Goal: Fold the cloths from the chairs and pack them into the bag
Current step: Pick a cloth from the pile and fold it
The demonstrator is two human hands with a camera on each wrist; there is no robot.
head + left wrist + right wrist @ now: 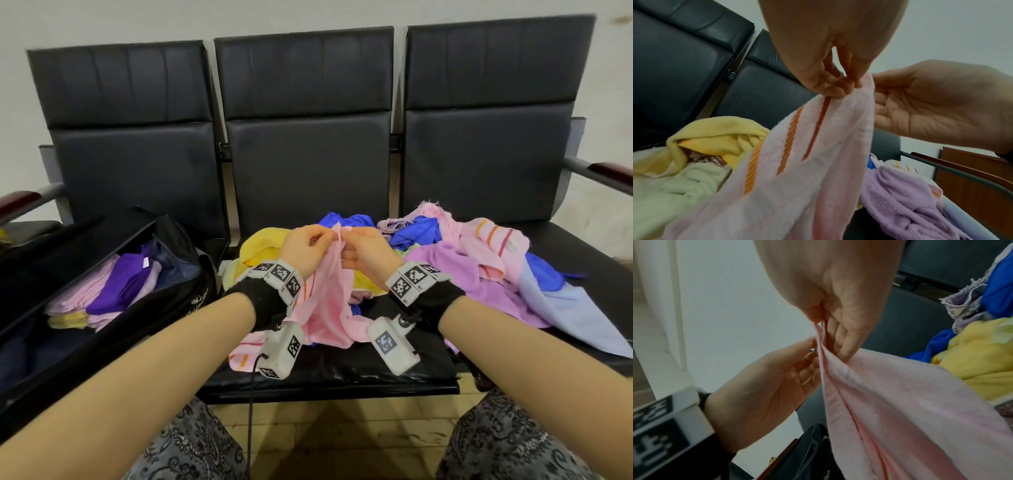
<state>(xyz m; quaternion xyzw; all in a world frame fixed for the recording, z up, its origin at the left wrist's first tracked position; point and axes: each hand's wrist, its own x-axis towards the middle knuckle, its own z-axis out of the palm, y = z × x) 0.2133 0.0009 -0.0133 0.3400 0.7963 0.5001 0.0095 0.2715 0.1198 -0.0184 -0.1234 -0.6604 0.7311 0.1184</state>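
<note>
Pinching one pink towel (329, 291), orange-striped, held over middle chair seat (342, 370): left hand (303, 248), right hand (366, 251); bag (191, 305) lettering unreadable.

The bag (102, 308) is cut off by the left edge of the head view, and the lower pile cloths (445, 274) are hidden beneath upper ones.

**Camera setup: one head view, two wrist close-ups**

Head view looks forward and down from above the forearms, taking in the three chairs (308, 144) and the bag (102, 274). Left wrist view looks up along the left hand (828, 48), very near. Right wrist view does likewise along the right hand (838, 288). All three share the pink cloth (329, 301).
</note>
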